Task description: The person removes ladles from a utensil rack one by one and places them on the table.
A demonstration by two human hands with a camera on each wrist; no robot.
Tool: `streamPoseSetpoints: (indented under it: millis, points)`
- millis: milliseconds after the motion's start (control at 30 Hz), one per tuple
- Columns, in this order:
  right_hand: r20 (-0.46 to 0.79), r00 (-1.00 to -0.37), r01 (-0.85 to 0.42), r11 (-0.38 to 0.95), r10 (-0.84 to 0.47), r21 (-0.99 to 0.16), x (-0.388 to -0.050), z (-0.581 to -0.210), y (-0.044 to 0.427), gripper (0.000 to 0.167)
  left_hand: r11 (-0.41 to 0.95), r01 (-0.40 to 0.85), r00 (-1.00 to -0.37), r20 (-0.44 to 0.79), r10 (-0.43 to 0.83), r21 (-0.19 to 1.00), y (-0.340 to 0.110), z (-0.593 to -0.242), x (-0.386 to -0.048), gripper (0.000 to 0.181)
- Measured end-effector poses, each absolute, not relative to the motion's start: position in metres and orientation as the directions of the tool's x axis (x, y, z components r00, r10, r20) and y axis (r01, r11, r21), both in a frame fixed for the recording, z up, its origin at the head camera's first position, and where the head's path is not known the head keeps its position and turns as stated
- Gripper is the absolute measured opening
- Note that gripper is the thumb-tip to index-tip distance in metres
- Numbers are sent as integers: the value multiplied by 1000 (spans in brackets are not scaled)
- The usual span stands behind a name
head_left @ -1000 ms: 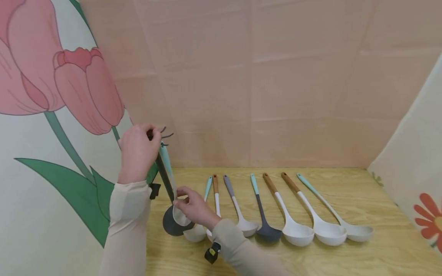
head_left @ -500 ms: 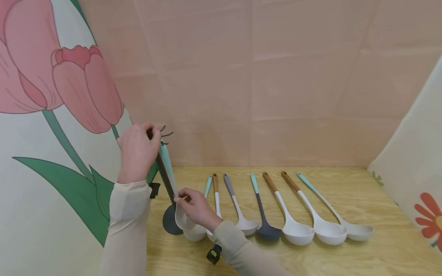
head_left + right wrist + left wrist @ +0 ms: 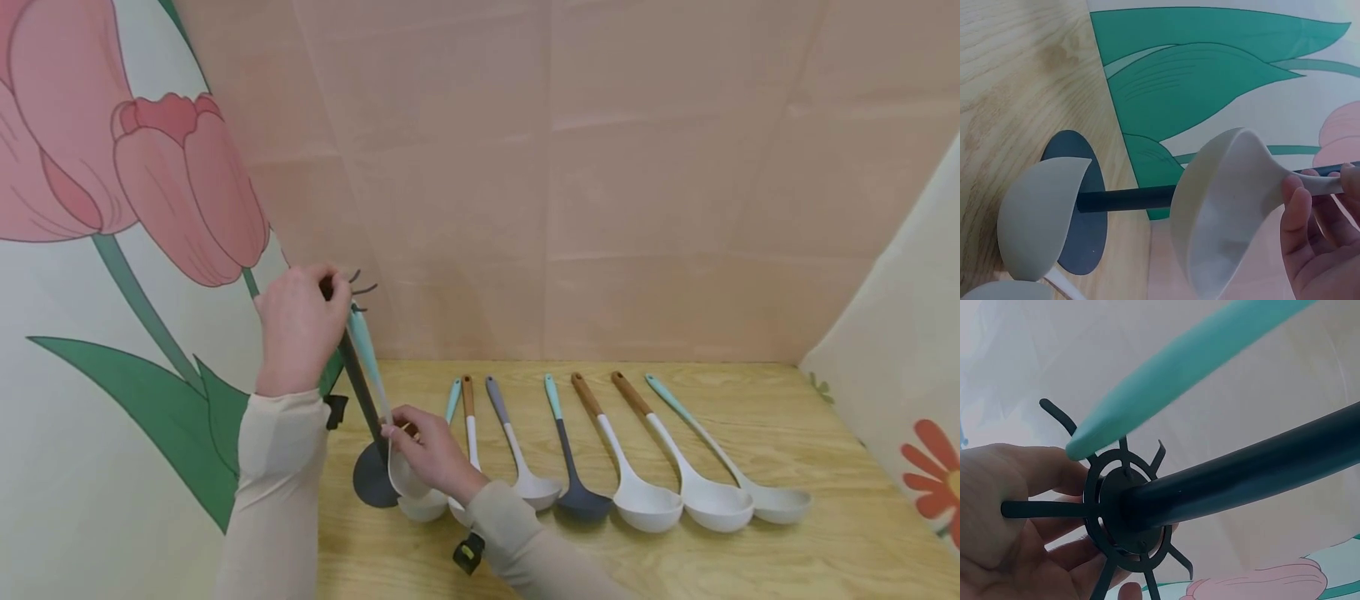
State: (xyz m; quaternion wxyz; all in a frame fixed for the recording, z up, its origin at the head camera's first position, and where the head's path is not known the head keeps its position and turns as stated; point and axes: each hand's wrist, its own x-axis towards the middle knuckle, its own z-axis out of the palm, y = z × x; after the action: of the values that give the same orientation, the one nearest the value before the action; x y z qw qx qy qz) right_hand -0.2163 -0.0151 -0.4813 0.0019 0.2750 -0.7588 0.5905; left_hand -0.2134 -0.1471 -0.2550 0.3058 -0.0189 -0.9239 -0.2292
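Note:
My left hand point(image 3: 300, 329) grips the top of a black utensil stand point(image 3: 360, 379) with curved hooks around its ring point(image 3: 1092, 506). Its pole runs down to a round dark base point(image 3: 373, 477) on the table. With fingers and thumb my right hand point(image 3: 433, 450) pinches a ladle low on its white stem, just above the bowl point(image 3: 1219, 206). The ladle's teal handle point(image 3: 1179, 369) slants up beside the pole, and its tip lies at one of the hooks. Whether the tip is threaded on that hook I cannot tell.
Right of the stand, several ladles lie in a row on the wooden table point(image 3: 750, 400), including a dark one point(image 3: 583, 505) with a teal handle and a white one point(image 3: 648, 508) with a brown handle. A tulip-print wall point(image 3: 172, 467) stands close on the left.
My right hand and the ladle's bowl have shifted slightly right, away from the stand's pole, uncovering more of the base. My left hand stays at the stand's top.

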Motion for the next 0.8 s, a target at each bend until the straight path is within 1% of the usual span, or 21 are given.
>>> streamPoseSetpoints:
  millis: [267,533,800]
  points:
    - [347,-850,-432,149,-396,-889,-217,-480,-10,18,900,164,-813,573,-110,405,-147,-255,-214,26]
    - [355,-854,-434,145,-380,-889,-216,-476,-5,17,903,162,-806,581,-111,397,-146,-254,-214,25]
    - [359,-858,-437,157,-367,-886,-213,-473,2,21,910,151,-808,579,-112,386,-144,-253,-213,26]
